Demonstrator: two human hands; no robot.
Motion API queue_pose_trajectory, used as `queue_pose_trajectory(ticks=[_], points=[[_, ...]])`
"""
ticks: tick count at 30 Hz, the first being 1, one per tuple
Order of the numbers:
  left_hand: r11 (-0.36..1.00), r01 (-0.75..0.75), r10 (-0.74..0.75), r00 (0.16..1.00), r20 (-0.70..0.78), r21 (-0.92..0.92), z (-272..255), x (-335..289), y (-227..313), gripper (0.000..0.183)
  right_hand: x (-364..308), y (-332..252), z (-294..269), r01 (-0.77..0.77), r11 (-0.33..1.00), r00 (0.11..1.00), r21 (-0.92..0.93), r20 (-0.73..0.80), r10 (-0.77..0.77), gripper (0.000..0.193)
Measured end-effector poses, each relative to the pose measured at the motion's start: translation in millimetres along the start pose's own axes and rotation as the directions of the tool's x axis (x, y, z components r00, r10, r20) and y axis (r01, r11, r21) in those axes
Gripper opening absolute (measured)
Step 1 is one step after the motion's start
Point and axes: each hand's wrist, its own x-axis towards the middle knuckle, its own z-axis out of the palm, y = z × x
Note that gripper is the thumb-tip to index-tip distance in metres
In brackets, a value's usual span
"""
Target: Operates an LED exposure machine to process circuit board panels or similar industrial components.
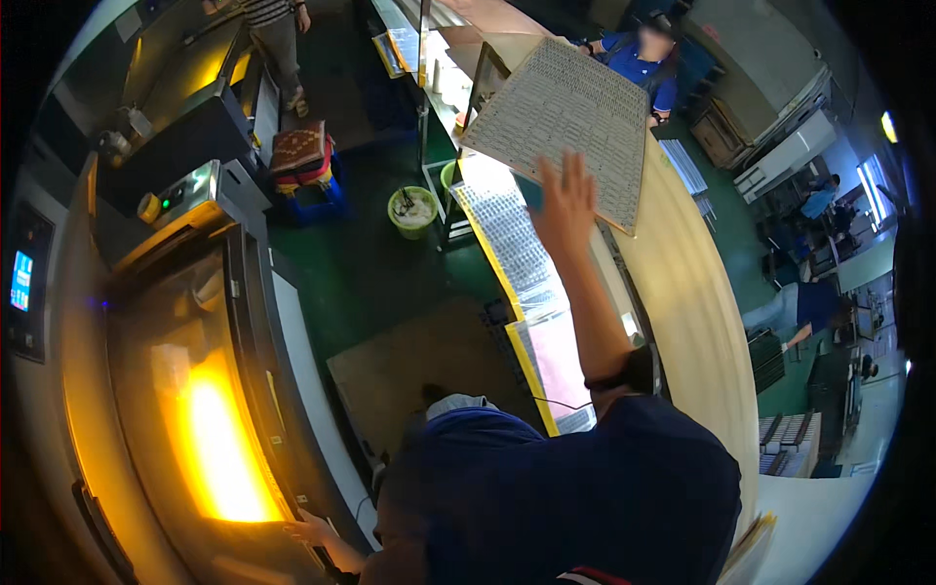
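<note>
My right hand is raised with its fingers stretched out and holds nothing. It overlaps the lower edge of a large grey panel covered in rows of small patterned marks; I cannot tell whether they touch. The panel lies tilted over the curved pale worktop. At the lower left my left hand has its fingers around the dark frame edge of a machine. Bright yellow light glows from a lamp area behind that frame. A silvery patterned sheet with a yellow border lies below my right hand.
A co-worker in blue stands beyond the panel. A green bucket and a stool with a patterned cushion stand on the green floor. A brown mat lies below. Another person stands at the far left.
</note>
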Motion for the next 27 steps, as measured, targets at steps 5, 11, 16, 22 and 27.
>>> queue_pose_trajectory(ticks=[5,11,16,22,27], points=[[0.999,0.05,-0.051,0.997,0.051,0.013,4,8,17,0.075,16,52,24,-0.129,0.991,0.97,-0.019,0.204,0.13,0.04],[1.0,-0.022,0.022,0.99,-0.138,0.0,2,-18,6,0.077,-14,21,8,0.013,0.999,0.995,0.043,0.1,-0.017,0.037],[0.99,-0.045,0.025,0.989,-0.147,-0.135,-27,-39,36,0.083,-31,-13,-38,0.321,0.928,0.947,0.188,-0.081,-0.311,0.037],[0.922,-0.067,0.086,0.996,0.033,-0.382,-43,-47,21,0.085,9,-105,-77,0.383,0.781,0.92,0.492,-0.281,-0.274,0.015],[0.838,-0.079,0.183,0.973,0.143,-0.539,-46,-45,-2,0.086,-9,-273,-58,0.5,0.135,0.747,0.855,-0.348,-0.566,0.032]])
